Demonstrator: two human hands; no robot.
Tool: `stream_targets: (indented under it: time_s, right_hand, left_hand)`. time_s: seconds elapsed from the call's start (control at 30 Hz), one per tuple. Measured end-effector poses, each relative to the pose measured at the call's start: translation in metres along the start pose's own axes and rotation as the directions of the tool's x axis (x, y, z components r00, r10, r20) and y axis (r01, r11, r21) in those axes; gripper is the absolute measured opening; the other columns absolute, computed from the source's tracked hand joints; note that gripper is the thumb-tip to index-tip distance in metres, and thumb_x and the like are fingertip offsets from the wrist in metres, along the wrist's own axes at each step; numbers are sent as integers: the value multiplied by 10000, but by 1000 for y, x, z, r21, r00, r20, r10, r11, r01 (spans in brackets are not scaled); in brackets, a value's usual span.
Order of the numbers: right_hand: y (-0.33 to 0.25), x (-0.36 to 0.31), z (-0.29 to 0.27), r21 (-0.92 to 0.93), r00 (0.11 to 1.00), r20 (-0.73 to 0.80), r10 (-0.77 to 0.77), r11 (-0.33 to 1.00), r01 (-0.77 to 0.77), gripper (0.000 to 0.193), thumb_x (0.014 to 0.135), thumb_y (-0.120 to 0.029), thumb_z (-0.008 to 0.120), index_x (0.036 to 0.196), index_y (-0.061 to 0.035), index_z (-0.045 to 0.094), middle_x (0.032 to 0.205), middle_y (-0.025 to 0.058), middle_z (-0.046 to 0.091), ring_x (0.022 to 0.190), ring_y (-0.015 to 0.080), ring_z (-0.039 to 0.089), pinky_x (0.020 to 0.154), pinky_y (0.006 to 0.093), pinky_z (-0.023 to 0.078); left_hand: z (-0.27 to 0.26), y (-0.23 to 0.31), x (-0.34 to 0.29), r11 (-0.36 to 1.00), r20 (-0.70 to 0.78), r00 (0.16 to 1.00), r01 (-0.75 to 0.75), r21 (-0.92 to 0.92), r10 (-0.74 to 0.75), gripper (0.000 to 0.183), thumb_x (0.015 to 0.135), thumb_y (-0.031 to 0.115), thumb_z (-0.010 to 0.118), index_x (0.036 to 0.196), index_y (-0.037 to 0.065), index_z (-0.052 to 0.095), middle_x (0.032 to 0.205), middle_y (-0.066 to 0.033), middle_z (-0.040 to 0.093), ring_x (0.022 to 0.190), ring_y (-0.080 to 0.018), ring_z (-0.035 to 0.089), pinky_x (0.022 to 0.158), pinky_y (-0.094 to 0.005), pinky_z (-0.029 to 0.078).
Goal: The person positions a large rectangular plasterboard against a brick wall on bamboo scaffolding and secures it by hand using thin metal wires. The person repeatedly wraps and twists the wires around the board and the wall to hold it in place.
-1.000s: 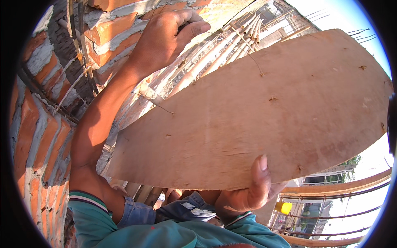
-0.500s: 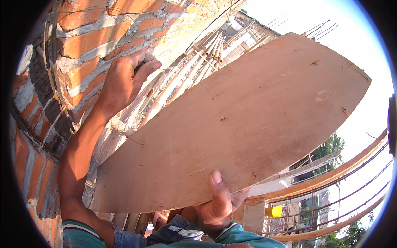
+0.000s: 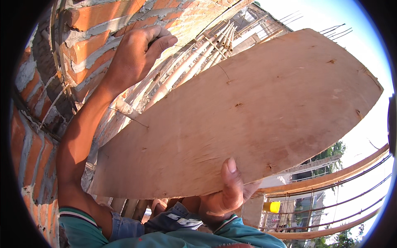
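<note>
Our left hand (image 3: 140,53) pinches a thin wire (image 3: 226,73), thumb against curled fingers; we do well to keep it unkinked. Our right hand (image 3: 225,196) clamps the lower edge of the plywood panel (image 3: 256,115), best held steady, slanting before us near the brick wall (image 3: 97,16).

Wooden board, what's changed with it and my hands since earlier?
Since the first picture, the board, left hand and right hand have shifted left in view; since the second, slightly up and right. The poles behind shifted similarly, so the head probably moved. Nothing was released: the right still grips the board's lower edge, the left the thin wire.
</note>
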State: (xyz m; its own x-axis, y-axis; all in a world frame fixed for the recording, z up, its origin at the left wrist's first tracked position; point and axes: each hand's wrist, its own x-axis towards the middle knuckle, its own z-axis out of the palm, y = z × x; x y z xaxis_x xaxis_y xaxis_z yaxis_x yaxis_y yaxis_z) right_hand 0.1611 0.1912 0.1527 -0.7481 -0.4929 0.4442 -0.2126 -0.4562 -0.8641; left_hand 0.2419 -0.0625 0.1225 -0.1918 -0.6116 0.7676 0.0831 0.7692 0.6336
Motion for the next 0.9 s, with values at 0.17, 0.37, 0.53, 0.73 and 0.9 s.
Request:
stream_targets:
  time_s: [0.17, 0.37, 0.53, 0.73, 0.9]
  right_hand:
    - [2, 2, -1, 12, 997, 22, -68, 998, 68, 844, 752, -77, 683, 1525, 31, 362, 1351, 237, 548, 1213, 373, 578, 1069, 514, 460]
    - [3, 2, -5, -8, 998, 32, -52, 999, 52, 848, 759, -80, 690, 1531, 25, 356, 1368, 234, 539, 1221, 363, 574, 1059, 506, 470]
    - [0, 2, -5, -25, 999, 26, -21, 999, 22, 880, 756, -111, 710, 1541, 12, 333, 1363, 225, 530, 1206, 355, 575, 1049, 504, 479]
    - [-3, 3, -6, -51, 999, 26, 19, 999, -17, 892, 753, -129, 732, 1538, -10, 324, 1343, 211, 531, 1191, 344, 573, 1028, 502, 491]
    - [-4, 4, -6, 2, 999, 21, 38, 999, -38, 795, 760, -107, 748, 1455, 25, 387, 1274, 202, 577, 1154, 318, 581, 1001, 460, 476]
  left_hand:
    - [-1, 1, 0, 1000, 6, 1000, 5, -12, -5, 442, 1033, 347, 640, 975, -89, 690, 729, -152, 605, 676, -197, 533, 687, -386, 464]
    - [-5, 0, 1, 1000, 61, 998, 13, -16, -12, 399, 1026, 324, 657, 1004, -70, 714, 785, -129, 664, 716, -195, 581, 722, -372, 489]
    - [-5, 0, 0, 998, 71, 997, 36, -42, -33, 394, 1023, 322, 661, 1025, -67, 723, 806, -118, 687, 744, -193, 609, 745, -357, 504]
    - [-6, 2, 0, 999, 37, 999, 37, 16, -38, 371, 1015, 308, 674, 1024, -58, 727, 780, -121, 671, 724, -188, 602, 722, -361, 494]
    - [-5, 3, 2, 1000, 4, 1000, -14, 27, 14, 337, 1005, 280, 687, 1005, -54, 724, 768, -134, 664, 687, -205, 598, 700, -368, 493]
